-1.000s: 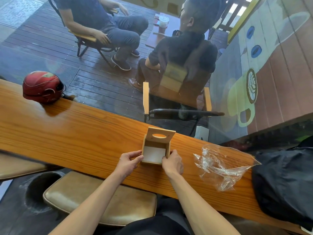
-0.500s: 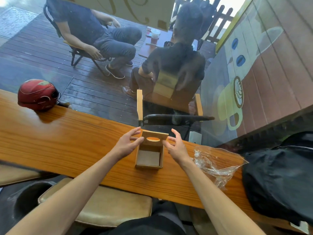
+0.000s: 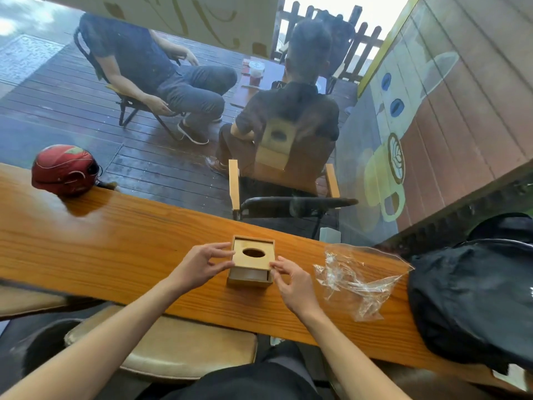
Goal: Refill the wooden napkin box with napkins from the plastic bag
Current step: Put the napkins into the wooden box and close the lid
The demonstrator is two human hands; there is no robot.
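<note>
The wooden napkin box (image 3: 249,278) stands on the long wooden counter (image 3: 115,249) straight ahead of me. Its lid (image 3: 261,262), with an oval hole, lies nearly flat on top, and a gap shows under its near edge. My left hand (image 3: 199,267) pinches the lid's left edge. At the lid's near right corner, the fingertips of my right hand (image 3: 294,284) hold it. The clear plastic bag (image 3: 354,280) lies crumpled on the counter just right of the box; I see no napkins in it.
A red helmet (image 3: 65,170) sits at the counter's far left edge. A black backpack (image 3: 473,298) covers the counter's right end. A padded stool (image 3: 184,350) is below the counter. Behind the glass pane two people sit on chairs on a deck.
The lid stood upright over the open box; both hands went up to it and brought it down flat onto the box. The camera has tilted and moved closer.
</note>
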